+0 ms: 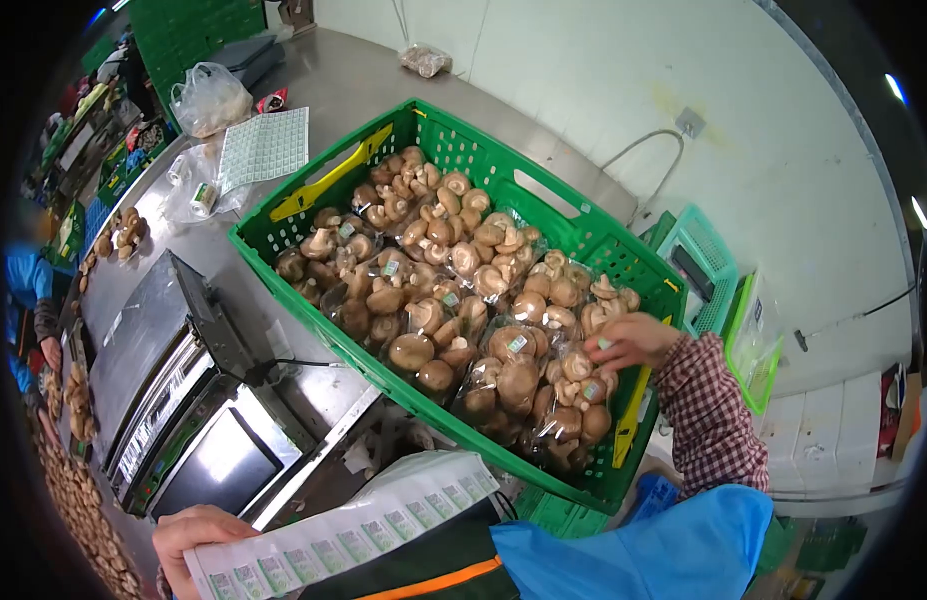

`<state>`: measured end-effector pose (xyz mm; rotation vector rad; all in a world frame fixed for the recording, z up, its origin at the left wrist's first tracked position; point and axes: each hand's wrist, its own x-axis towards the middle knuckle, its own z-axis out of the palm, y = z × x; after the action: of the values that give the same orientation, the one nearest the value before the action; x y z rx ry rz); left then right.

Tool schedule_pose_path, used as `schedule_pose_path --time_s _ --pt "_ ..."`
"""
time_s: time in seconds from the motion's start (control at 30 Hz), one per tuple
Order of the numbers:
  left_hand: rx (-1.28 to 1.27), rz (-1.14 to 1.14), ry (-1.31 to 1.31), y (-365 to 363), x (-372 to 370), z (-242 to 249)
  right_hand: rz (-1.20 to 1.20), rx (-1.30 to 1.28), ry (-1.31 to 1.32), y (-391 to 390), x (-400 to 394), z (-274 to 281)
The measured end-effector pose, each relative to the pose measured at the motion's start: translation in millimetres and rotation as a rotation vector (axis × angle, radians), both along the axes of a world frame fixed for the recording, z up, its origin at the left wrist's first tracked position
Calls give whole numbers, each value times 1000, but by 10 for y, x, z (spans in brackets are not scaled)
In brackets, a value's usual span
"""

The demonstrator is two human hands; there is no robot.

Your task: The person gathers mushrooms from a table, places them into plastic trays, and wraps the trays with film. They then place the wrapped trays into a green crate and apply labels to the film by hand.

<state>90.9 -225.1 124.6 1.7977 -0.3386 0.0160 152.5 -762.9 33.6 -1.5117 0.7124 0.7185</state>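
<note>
My left hand (pixel 198 540) is closed on the edge of a white sheet of label stickers (pixel 353 540), printed in rows with green marks and square codes. Over the right end of a green plastic crate (pixel 333 345), my right hand (pixel 638 342) has bent fingers close together, with a small pale green sticker (pixel 604 343) at the fingertips. Just below that hand lies a clear-wrapped pack of brown mushrooms (pixel 573 400). Several similar packs fill the crate, and some carry small labels (pixel 517 343). The crate has yellow handles (pixel 333 178).
A weighing and label machine (pixel 198 400) stands left of the crate on the metal table (pixel 353 75). Another label sheet (pixel 265 148), plastic bags (pixel 211 98) and loose mushrooms (pixel 128 230) lie farther back. A teal basket (pixel 708 255) is at right. Another person's sleeve (pixel 28 275) shows far left.
</note>
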Motion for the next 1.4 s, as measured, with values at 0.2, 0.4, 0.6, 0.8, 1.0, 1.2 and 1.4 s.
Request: schedule_pose_path --time_s 0.2,0.4,0.6,0.8,1.0,1.2,1.4 --pt "-260 -566 -124 519 246 -80 653 -902 -174 -850 597 -346" --pt "-372 59 -66 421 -81 -81 255 -829 -685 298 580 183" --pt "-362 341 -131 482 -118 -290 888 64 -1070 2427 26 1186" --pt "310 382 -119 1243 -416 336 984 -452 -1588 2920 75 1158" --pt "915 -73 -530 175 51 318 1130 -360 -1985 3488 28 1301" --pt "886 163 -668 239 29 53 494 242 -659 3100 -135 1356" --pt "806 60 -745 187 49 112 586 296 -839 3400 -229 1310"
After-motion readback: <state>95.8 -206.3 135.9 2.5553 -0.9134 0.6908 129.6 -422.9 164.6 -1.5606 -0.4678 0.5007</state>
